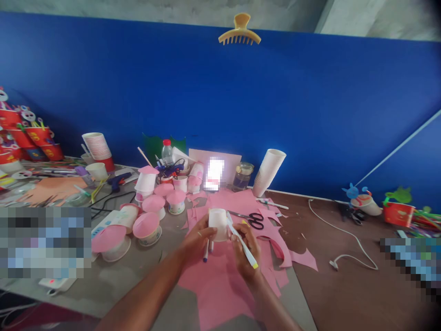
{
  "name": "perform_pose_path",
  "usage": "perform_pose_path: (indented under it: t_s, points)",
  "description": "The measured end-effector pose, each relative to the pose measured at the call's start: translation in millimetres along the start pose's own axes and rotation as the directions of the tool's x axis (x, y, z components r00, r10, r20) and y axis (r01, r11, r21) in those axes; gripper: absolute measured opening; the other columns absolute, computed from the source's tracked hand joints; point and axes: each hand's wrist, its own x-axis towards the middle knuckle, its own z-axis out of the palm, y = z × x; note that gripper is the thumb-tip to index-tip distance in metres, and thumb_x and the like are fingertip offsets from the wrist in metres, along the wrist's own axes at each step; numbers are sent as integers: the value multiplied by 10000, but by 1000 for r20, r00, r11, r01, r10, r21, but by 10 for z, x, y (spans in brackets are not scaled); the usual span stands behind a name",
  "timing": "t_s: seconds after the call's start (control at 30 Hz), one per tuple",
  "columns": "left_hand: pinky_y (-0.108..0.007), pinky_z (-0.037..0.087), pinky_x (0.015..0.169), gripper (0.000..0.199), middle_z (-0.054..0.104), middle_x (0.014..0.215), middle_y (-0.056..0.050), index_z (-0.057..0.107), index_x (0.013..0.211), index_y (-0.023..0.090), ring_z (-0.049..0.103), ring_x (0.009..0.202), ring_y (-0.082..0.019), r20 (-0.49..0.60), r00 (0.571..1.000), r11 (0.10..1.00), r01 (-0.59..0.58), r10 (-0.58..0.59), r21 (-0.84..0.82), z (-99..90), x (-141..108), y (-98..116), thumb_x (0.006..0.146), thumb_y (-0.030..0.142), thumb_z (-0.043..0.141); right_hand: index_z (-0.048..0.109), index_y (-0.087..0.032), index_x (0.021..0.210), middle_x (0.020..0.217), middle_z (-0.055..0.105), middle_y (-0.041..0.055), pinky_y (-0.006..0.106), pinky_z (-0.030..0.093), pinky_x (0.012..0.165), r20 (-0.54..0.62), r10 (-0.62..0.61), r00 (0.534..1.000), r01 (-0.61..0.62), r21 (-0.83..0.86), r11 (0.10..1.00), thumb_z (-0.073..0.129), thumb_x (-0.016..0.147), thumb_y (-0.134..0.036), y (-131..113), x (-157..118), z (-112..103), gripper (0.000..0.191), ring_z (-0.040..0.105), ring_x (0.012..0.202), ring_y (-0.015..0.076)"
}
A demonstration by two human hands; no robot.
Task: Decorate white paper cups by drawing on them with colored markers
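Note:
A white paper cup [217, 223], turned bottom up, is held at its side by my left hand [197, 240]. My right hand [248, 255] is closed around a white marker [246, 247] with a yellow end, its upper end close to the cup's right side. Whether the marker touches the cup I cannot tell. Beneath both hands lie cut sheets of pink paper [220, 289]. Two more markers [206, 253] rest just below the cup, one with a dark end. Black-handled scissors [255, 220] lie on the paper, right of the cup.
Several cups with pink paper cones [146, 224] stand to the left. Behind are a phone [214, 174], a glass jar [243, 175] and a leaning stack of white cups [269, 172]. A glue gun [120, 180] lies further left, and a white cable [351, 232] crosses the brown tabletop.

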Motion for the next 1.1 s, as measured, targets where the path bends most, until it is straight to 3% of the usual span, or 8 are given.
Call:
perform_pose_path:
  t_s: [0.27,0.87,1.1]
  points:
    - [-185,363,425,542,594,880,-13,581,1231,207,542,647,-110,-2,1000,1000,4,-4,14,130,-60,131,722,285,749,598,-243,1125,955,653,54,340,538,714,73,-170,983,175,-68,982,519,916,-198,-17,-30,35,228,644,834,204]
    - [-195,399,447,494,586,891,-27,577,1140,171,531,647,-117,1,1000,989,11,-11,150,42,9,63,717,333,774,584,-242,1121,961,645,56,350,540,727,116,-125,985,133,-61,989,510,917,-235,27,-28,29,217,642,847,211]
    - [-183,384,452,476,588,885,-20,572,1146,181,555,681,-125,7,1000,995,13,-14,103,57,-4,67,724,305,753,598,-244,1117,943,649,48,344,529,711,120,-118,986,125,-53,991,525,905,-219,15,-32,20,225,639,828,209]
